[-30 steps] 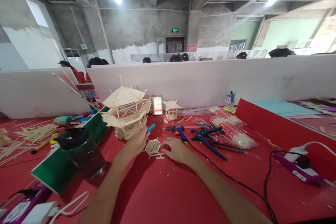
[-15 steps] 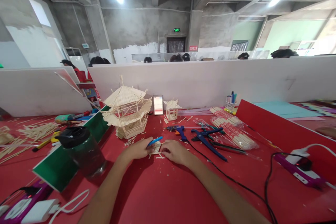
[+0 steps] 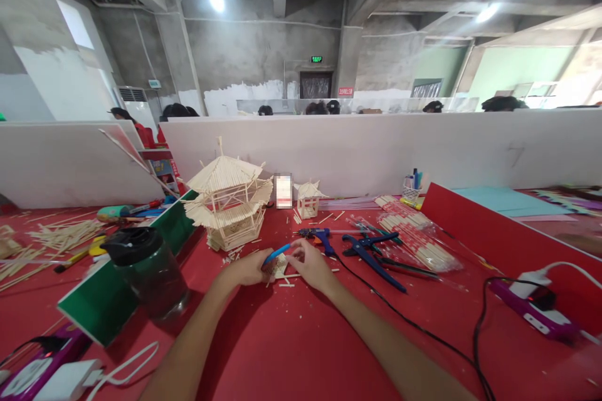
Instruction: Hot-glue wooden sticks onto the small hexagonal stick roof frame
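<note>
My left hand (image 3: 254, 267) is closed around a slim blue pen (image 3: 276, 254) that slants up to the right. Under its fingertips lies a small lattice piece of pale wooden sticks (image 3: 281, 266), partly hidden by the hand. My right hand (image 3: 310, 263) is just to the right of that piece, thumb and fingers bent but apart, with nothing visible between them. A thin wooden stick (image 3: 332, 271) runs along the table beneath the right hand. Short stick offcuts (image 3: 286, 285) lie in front of the lattice piece.
Behind my hands stand a large stick pavilion (image 3: 230, 200) and a small one (image 3: 308, 200). To the right lie a blue glue gun (image 3: 323, 239), blue-handled cutters (image 3: 371, 254) and bagged sticks (image 3: 418, 235). A dark bottle (image 3: 148, 276) stands left, beside a green board (image 3: 101, 307).
My right hand has lifted slightly and its fingers have come up off the table, revealing the thin stick beneath. The left hand keeps the pen and has barely moved.
</note>
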Action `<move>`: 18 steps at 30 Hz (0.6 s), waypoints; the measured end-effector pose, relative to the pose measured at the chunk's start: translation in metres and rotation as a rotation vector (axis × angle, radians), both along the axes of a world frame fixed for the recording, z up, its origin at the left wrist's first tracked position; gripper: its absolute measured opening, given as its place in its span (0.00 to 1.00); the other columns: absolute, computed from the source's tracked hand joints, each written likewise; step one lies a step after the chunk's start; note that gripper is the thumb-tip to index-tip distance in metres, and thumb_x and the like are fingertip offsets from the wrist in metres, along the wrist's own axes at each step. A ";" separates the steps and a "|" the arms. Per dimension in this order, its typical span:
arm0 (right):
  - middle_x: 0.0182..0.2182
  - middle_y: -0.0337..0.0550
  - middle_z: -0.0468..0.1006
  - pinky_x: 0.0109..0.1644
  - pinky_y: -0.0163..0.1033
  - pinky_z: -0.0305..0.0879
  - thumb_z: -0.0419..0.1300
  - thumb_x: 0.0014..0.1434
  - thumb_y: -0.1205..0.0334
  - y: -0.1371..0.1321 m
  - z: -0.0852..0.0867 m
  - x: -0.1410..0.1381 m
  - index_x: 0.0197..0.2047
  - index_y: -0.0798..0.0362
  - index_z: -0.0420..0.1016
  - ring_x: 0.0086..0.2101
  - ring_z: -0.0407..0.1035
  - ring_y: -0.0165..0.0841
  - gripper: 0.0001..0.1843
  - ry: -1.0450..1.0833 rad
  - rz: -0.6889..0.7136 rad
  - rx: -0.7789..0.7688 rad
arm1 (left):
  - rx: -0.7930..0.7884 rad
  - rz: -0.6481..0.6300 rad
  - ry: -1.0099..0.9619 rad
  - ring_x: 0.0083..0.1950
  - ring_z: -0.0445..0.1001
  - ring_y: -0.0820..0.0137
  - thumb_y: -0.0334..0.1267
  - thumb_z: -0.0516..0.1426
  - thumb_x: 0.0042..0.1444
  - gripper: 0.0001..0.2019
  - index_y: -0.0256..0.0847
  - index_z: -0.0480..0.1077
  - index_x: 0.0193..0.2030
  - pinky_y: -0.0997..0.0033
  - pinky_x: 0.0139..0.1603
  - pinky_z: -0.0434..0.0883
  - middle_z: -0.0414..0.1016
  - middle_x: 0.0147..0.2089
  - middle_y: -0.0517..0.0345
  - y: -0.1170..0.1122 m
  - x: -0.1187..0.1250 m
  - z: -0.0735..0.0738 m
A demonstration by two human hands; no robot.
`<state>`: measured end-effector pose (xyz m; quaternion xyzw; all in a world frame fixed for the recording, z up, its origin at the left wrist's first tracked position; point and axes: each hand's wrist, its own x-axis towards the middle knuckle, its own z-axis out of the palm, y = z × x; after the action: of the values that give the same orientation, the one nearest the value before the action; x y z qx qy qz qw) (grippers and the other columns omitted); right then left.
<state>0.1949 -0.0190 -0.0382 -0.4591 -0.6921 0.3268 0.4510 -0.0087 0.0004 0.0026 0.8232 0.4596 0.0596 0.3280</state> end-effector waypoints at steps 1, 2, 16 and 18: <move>0.32 0.41 0.78 0.37 0.37 0.66 0.60 0.57 0.61 0.002 -0.001 -0.001 0.47 0.54 0.70 0.32 0.72 0.33 0.15 0.058 0.000 -0.013 | 0.015 -0.006 0.018 0.32 0.65 0.70 0.39 0.59 0.44 0.13 0.40 0.63 0.37 0.73 0.32 0.61 0.66 0.31 0.63 -0.001 0.000 0.001; 0.32 0.41 0.78 0.38 0.37 0.67 0.60 0.56 0.61 0.004 -0.003 -0.001 0.47 0.54 0.70 0.33 0.72 0.33 0.15 0.099 0.014 -0.017 | 0.036 -0.008 0.039 0.32 0.66 0.69 0.38 0.59 0.45 0.13 0.40 0.63 0.37 0.72 0.32 0.61 0.67 0.32 0.62 -0.001 0.000 0.001; 0.27 0.39 0.76 0.33 0.36 0.66 0.64 0.51 0.49 -0.001 0.017 0.001 0.36 0.54 0.74 0.27 0.69 0.31 0.16 0.407 0.110 -0.042 | 0.339 -0.026 -0.016 0.38 0.71 0.64 0.54 0.39 0.67 0.24 0.41 0.67 0.45 0.69 0.40 0.63 0.75 0.39 0.53 -0.022 0.020 0.018; 0.25 0.38 0.74 0.30 0.35 0.65 0.65 0.50 0.48 -0.003 0.018 0.000 0.34 0.53 0.74 0.25 0.67 0.30 0.17 0.420 0.123 -0.065 | 0.327 -0.042 -0.025 0.42 0.72 0.62 0.53 0.40 0.67 0.22 0.42 0.67 0.49 0.68 0.43 0.63 0.76 0.43 0.52 -0.024 0.024 0.020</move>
<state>0.1952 -0.0222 -0.0199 -0.3522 -0.5986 0.4645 0.5494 0.0151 -0.0232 0.0227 0.8741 0.4226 0.1368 0.1966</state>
